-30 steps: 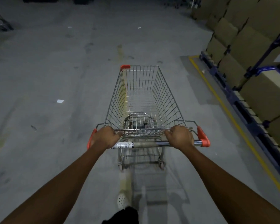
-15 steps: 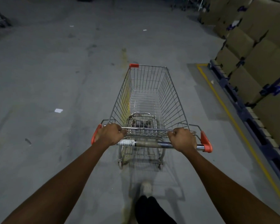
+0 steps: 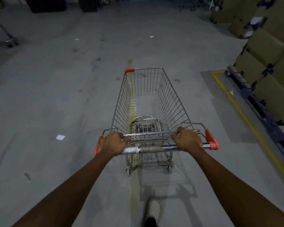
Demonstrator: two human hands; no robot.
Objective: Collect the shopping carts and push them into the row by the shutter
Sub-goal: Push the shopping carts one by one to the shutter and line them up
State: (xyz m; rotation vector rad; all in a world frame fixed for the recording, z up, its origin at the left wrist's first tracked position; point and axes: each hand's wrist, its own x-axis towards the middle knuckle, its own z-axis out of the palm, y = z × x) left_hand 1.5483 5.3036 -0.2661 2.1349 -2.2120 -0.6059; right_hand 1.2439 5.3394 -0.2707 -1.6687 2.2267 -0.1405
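Cart: I've got one wire shopping cart (image 3: 174, 99) dead ahead on the grey concrete floor (image 3: 56, 95), nose pointing away from me, a folded seat flap (image 3: 143, 119) lying at the near end of the basket
Handle: a metal bar (image 3: 154, 148) runs across the near end, an orange cap at each tip, a white label wrapped round it near the left side
Left hand: the left hand (image 3: 113, 143) is curled over the bar at its left end, knuckles up, hard against the left orange cap (image 3: 97, 145)
Right hand: the right hand (image 3: 186, 139) is wrapped round the bar toward the right end, with the right orange cap (image 3: 211, 141) just beside it
Arms: both reach out long and straight to the handle
Front corner: an orange bumper (image 3: 129, 70) sits on the far left corner of the basket
Floor marks: a faded yellow stripe (image 3: 130, 63) runs under the cart's left side, and a white paper scrap (image 3: 60, 137) lies well off to the left
Right side: stacked cardboard boxes (image 3: 267, 46) on a dark blue base (image 3: 256, 99), edged by a yellow painted line (image 3: 246, 115), well apart from the cart
Foot: a pale shoe (image 3: 154, 208) shows between my arms, behind the cart
Far end: dim up there, I cannot tell what stands along it
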